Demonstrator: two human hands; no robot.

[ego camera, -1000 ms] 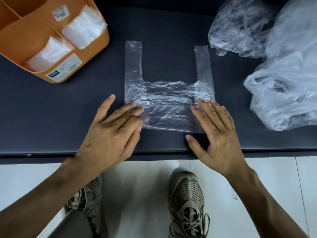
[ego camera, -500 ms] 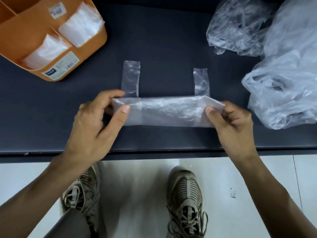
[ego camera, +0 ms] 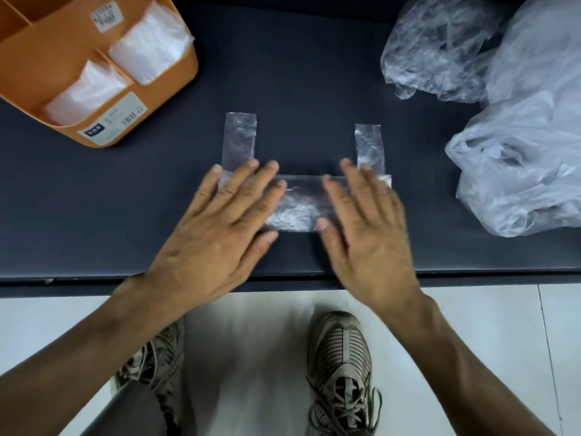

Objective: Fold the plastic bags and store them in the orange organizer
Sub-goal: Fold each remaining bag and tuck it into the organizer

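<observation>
A clear plastic bag lies folded into a low band near the front edge of the dark table, its two handle strips standing out toward the far side: the left strip and the right strip, well apart from each other.

The left hand lies flat on the left end of the band, fingers straight and a little spread, pressing the film down; its fingertips reach the foot of the left strip. The right hand lies flat on the right end in the same way, fingers straight, thumb tip touching the near edge of the band. It is blurred, so how firmly it presses I cannot tell. Neither hand curls round anything. Between the two hands a crinkled stretch of the band shows bare.

The orange organizer stands at the far left corner, well apart from the bag. Two of its compartments nearest the bag each hold a white folded bundle (one further back, one nearer the front); a barcode label sits on its outer wall.

At the right, a heap of loose clear bags rests crumpled on the table, near the right strip but not touching it.

Below the table edge, pale floor tiles and two laced shoes show.
</observation>
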